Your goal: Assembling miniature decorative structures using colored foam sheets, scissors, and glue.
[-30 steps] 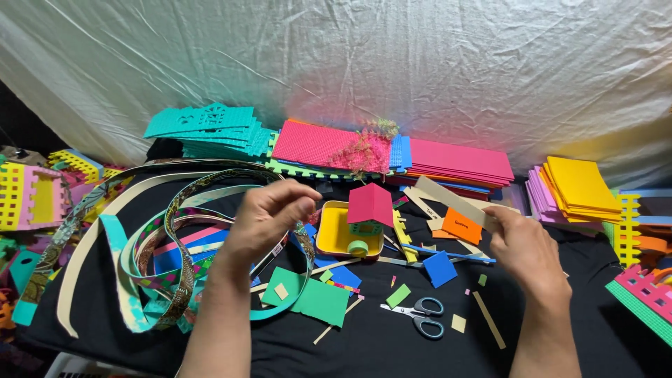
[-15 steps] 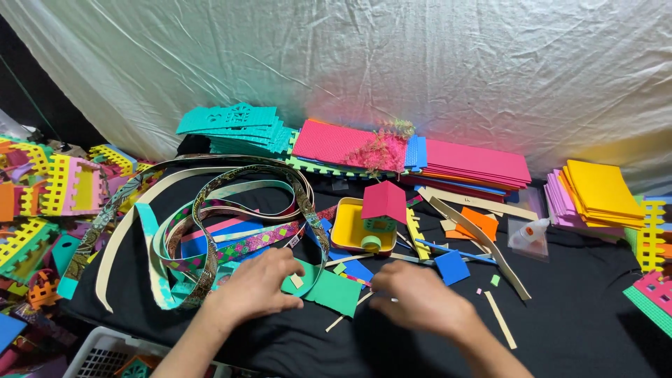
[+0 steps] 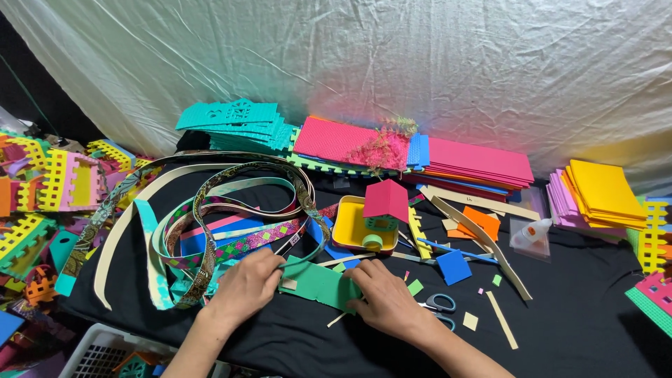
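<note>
Nearest the camera, the left hand (image 3: 246, 285) and the right hand (image 3: 383, 301) both rest on a green foam piece (image 3: 320, 283) that lies flat on the black surface (image 3: 574, 329); the left hand's fingers curl down on its left edge and the right hand pinches its right edge between thumb and fingers, though how firmly either grips is hard to tell from above. Just right of the green foam piece, partly under the right hand, lie blue-handled scissors (image 3: 439, 306), with small foam scraps scattered near them. Left of the green foam piece, patterned ribbon loops (image 3: 210, 231) coil across the surface. Just behind the green foam piece stands a yellow tray (image 3: 348, 225) carrying a small foam house with a pink roof (image 3: 386, 199), and a blue foam square (image 3: 453, 267) lies to the tray's right. Further back from the green foam piece, teal foam sheets (image 3: 231, 122) and pink foam sheets (image 3: 476, 159) are stacked against the white backdrop (image 3: 420, 63).
</note>
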